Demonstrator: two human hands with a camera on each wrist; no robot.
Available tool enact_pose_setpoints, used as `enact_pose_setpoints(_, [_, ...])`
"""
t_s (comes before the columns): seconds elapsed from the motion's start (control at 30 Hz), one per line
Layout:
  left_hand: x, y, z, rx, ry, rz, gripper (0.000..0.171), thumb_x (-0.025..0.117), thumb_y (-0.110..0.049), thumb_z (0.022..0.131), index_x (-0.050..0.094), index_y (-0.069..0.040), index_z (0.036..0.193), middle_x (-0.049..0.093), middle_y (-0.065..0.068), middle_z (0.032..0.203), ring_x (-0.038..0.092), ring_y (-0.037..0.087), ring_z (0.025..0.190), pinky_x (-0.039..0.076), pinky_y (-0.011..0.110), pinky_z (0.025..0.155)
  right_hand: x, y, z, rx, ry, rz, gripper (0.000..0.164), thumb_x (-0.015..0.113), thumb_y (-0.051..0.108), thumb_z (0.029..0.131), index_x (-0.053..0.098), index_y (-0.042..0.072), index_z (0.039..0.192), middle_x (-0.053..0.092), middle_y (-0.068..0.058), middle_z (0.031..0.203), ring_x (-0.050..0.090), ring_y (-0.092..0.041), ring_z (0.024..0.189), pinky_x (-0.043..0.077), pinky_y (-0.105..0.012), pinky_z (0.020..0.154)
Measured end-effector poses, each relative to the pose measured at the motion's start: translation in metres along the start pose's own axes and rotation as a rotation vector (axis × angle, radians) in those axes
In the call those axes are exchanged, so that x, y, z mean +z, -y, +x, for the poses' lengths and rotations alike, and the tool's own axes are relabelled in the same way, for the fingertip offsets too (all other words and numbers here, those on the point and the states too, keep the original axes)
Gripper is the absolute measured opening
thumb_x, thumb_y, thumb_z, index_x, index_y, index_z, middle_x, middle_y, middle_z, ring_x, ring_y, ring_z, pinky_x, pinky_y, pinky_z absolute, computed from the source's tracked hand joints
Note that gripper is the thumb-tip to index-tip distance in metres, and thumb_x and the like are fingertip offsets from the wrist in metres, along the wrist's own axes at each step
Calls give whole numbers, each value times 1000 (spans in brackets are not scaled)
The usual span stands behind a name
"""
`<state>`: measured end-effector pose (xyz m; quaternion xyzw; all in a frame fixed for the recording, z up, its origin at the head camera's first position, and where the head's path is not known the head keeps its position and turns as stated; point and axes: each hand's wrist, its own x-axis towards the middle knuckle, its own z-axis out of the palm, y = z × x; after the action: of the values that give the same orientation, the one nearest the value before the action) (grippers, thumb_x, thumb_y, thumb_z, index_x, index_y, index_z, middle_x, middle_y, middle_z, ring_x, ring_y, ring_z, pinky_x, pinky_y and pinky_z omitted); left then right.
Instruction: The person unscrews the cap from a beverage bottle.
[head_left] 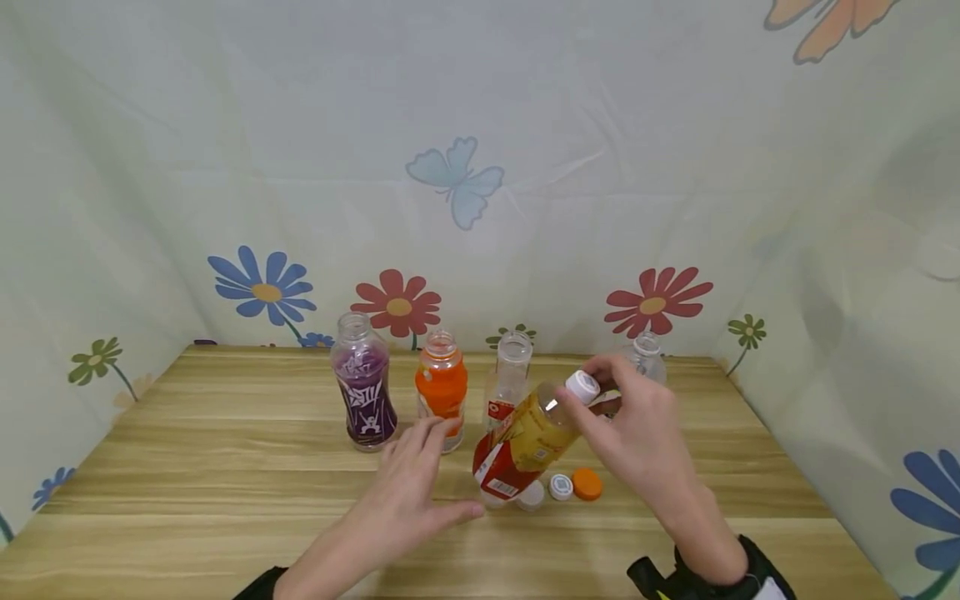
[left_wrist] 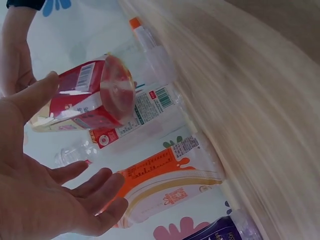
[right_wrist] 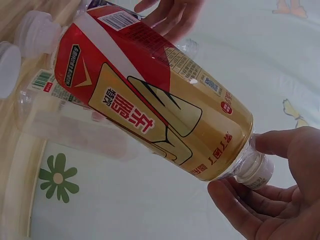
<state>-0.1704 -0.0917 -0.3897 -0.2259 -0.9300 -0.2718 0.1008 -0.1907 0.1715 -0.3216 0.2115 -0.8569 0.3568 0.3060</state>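
My right hand holds a yellow and red drink bottle by its neck, just below the white cap. In the right wrist view, thumb and fingers close round the bottle's neck. The bottle tilts, its base low towards the left and its capped top up to the right. My left hand is beside the base, fingers spread and holding nothing. Just behind that hand stands an orange-labelled bottle without a cap. A clear bottle, also uncapped, is partly hidden by the tilted one.
An uncapped purple bottle stands at the left of the row. Another clear bottle is mostly hidden behind my right hand. Loose caps lie on the wooden table: an orange cap, a white cap and a paler one.
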Motion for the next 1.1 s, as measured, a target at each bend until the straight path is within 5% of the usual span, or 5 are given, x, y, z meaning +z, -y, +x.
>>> enact_pose_setpoints(0.57, [5,12,6,8,75,-116,96,79,-51,79,30,-13,152,39,3,145,41,18,130,35,40,105,28,0,-8,-14,46,165,29,81,16,83,59,7,101,62,6,87,64,-10,81,54,-24,64])
enact_pose_setpoints(1.1, [9,20,7,103,25,-113,88,74,-51,82,36,-11,150,44,-2,140,43,13,126,34,34,105,33,0,-8,51,76,238,27,78,17,87,59,8,103,62,4,91,64,-13,87,54,-25,66])
